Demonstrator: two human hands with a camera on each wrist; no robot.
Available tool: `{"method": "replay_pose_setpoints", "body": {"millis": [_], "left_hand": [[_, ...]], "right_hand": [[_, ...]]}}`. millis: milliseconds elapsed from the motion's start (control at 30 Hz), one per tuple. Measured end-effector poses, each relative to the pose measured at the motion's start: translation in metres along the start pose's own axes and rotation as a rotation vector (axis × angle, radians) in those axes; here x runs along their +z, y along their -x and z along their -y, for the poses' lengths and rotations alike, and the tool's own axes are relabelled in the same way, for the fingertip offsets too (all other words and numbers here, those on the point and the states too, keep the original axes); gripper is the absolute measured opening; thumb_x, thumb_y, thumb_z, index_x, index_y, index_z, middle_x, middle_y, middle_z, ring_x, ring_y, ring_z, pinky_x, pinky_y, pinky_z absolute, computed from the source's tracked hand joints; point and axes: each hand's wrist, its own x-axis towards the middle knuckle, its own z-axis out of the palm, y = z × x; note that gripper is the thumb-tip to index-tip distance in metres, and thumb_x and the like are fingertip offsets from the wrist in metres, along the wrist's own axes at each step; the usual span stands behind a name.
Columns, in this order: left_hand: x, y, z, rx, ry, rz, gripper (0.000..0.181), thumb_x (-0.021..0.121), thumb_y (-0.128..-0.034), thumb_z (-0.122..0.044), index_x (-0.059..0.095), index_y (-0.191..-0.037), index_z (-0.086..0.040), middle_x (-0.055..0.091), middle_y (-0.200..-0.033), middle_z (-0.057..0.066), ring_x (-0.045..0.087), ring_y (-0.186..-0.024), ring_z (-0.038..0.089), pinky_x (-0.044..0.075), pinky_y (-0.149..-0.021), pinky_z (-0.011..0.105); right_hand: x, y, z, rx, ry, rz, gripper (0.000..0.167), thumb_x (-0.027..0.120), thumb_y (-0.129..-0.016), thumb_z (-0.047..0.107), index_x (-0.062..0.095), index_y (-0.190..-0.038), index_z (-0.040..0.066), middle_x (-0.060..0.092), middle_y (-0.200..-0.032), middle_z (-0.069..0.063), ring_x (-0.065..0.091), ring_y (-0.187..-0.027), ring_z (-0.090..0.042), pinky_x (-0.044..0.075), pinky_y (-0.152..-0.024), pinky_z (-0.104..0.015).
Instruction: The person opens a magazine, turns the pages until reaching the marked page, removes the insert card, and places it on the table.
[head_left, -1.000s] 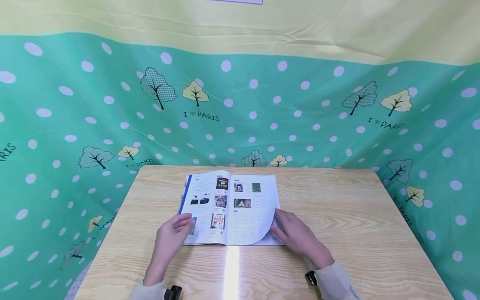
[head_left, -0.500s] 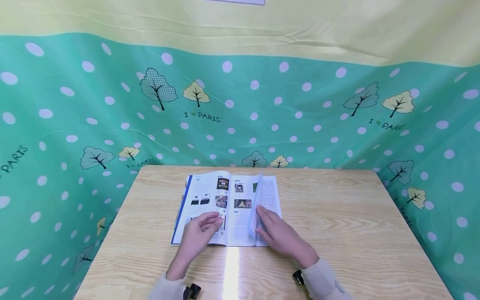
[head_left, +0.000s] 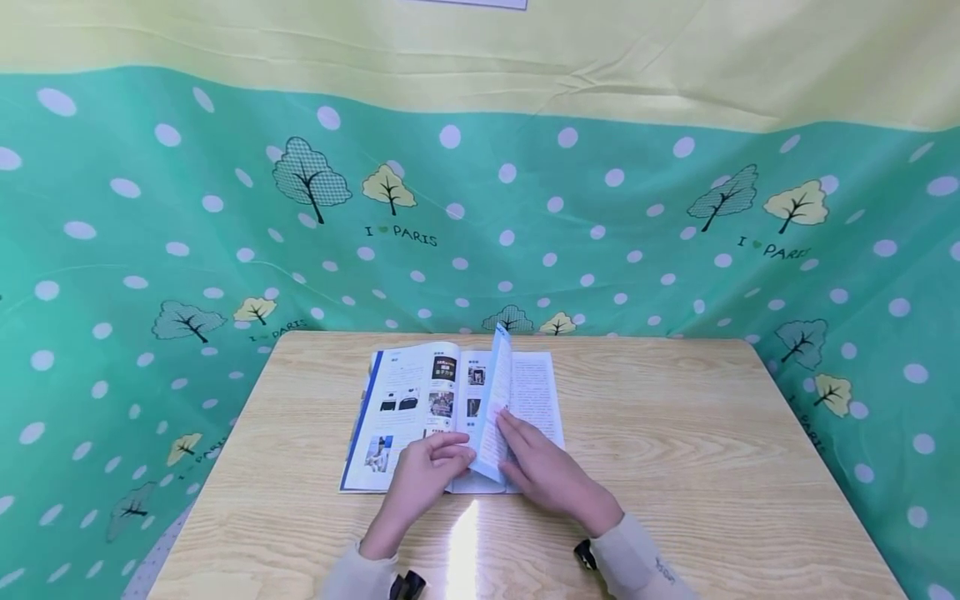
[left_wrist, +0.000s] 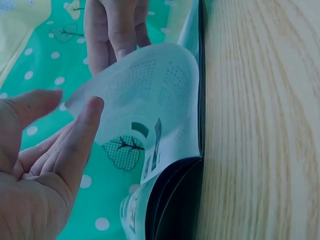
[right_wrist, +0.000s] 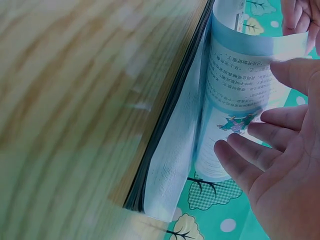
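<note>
Magazine: open on the table (head_left: 712, 458), nearer its far edge than the near side and a little left of centre; left page (head_left: 408, 392) lies down, blue band along its outer side.
Lifted page (head_left: 492, 400): on end and curled, right of the spine; a second ago nearly flat, only its lower right corner raised.
Right hand (head_left: 551, 471): fingers extended and spread behind the lifted page, not closed round it; has come left from the magazine's right edge.
Left hand (head_left: 427, 475): thumb and forefinger parted at the page's free edge; cannot tell whether they touch it. Was at the left page's lower left; photo there now uncovered.
Far edge: narrow strip of wood between magazine and cloth (head_left: 630, 208).
Right edge: broad stretch of wood from the magazine out to it.
Left edge: narrower stretch.
Near side: both forearms across, glare between.
</note>
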Motion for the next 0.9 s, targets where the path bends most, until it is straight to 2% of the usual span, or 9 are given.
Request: {"method": "replay_pose_setpoints", "body": {"millis": [167,333,467,700,900], "left_hand": [[0.001,0.001,0.001,-0.019,0.016,-0.002,0.034,0.074,-0.0893,-0.006,0.065,-0.118,0.010,0.074,-0.094,0.017,0.073,-0.080,0.033,0.063,-0.072,0.029],[-0.007,0.003,0.003,-0.038,-0.005,-0.029,0.032,0.071,-0.0899,-0.003,0.065,-0.119,0.009,0.074,-0.094,0.015,0.073,-0.081,0.034,0.063,-0.071,0.029],[-0.019,0.005,0.004,-0.055,-0.009,-0.080,0.031,0.071,-0.0893,0.000,0.065,-0.119,0.009,0.074,-0.093,0.016,0.073,-0.081,0.036,0.063,-0.071,0.030],[-0.045,0.013,0.000,-0.104,0.002,-0.215,0.028,0.071,-0.0883,0.005,0.067,-0.116,0.009,0.074,-0.091,0.018,0.074,-0.077,0.030,0.063,-0.071,0.029],[-0.072,0.022,0.000,-0.158,-0.091,-0.286,0.028,0.071,-0.0905,0.001,0.067,-0.118,0.006,0.074,-0.093,0.015,0.074,-0.081,0.029,0.063,-0.072,0.027]], "right_hand": [[0.000,0.000,0.001,0.006,0.004,0.001,0.070,0.058,-0.103,0.033,0.025,-0.157,0.003,0.025,-0.163,-0.012,0.031,-0.145,-0.029,0.031,-0.119,-0.042],[-0.003,0.002,0.000,0.045,0.004,0.021,0.074,0.058,-0.102,0.038,0.023,-0.158,0.004,0.024,-0.163,-0.013,0.031,-0.145,-0.032,0.030,-0.119,-0.043],[-0.007,0.006,-0.003,0.069,0.026,0.021,0.074,0.061,-0.100,0.037,0.027,-0.156,0.001,0.027,-0.161,-0.016,0.034,-0.143,-0.034,0.032,-0.118,-0.045],[-0.012,0.016,-0.013,0.125,0.086,0.045,0.071,0.065,-0.097,0.040,0.037,-0.154,0.007,0.030,-0.159,-0.020,0.034,-0.142,-0.037,0.036,-0.115,-0.051],[-0.011,0.025,-0.023,0.143,0.113,0.096,0.080,0.072,-0.090,0.044,0.040,-0.151,0.003,0.033,-0.156,-0.023,0.034,-0.141,-0.042,0.033,-0.115,-0.057]]}}
